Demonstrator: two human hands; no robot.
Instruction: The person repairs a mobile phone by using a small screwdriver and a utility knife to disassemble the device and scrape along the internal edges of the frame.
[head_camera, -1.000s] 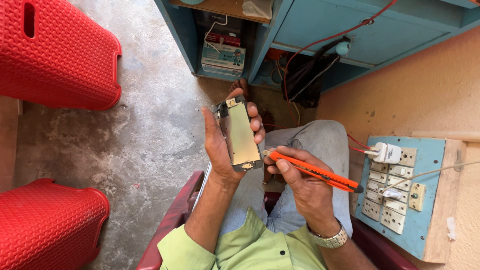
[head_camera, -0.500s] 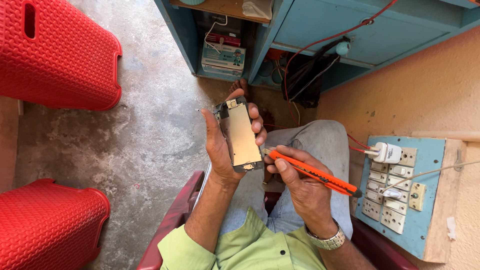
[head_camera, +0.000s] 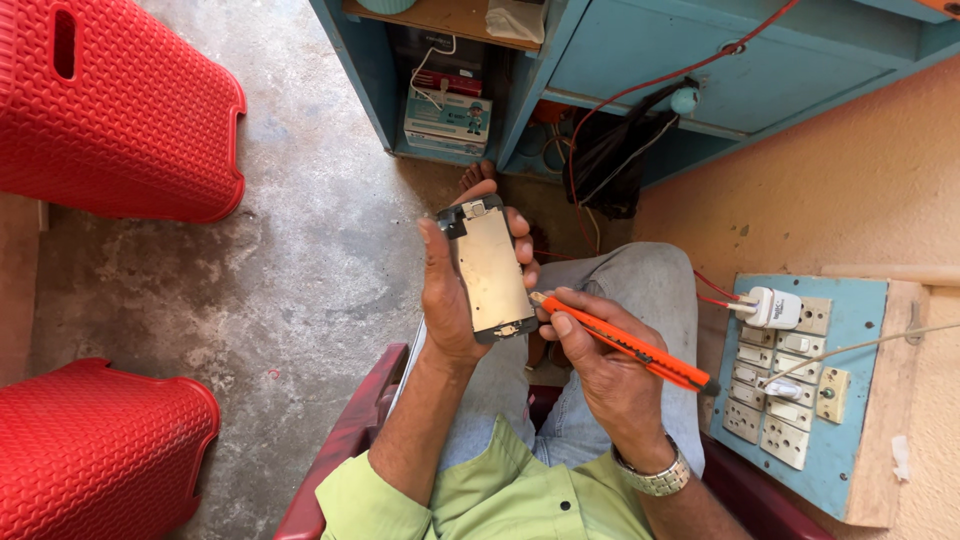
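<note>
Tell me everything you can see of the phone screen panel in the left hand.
The flat rectangular phone screen panel shows its dull gold metal back, with a dark connector piece at the top corner and a small fitting at the bottom edge. It stands nearly upright in the left hand, fingers wrapped behind. The orange utility knife in the right hand points at its lower right edge.

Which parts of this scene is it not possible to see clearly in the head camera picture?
- Phone panel: head view shows only its metal back; the front faces away, and the left hand covers one long edge.
- Cutter: its tip beside the panel's lower corner is too small to tell whether a blade is out; the right hand hides part of the body.
- Red chair: mostly hidden under the person's legs.
- Two red stools: cut off by the left edge.
</note>
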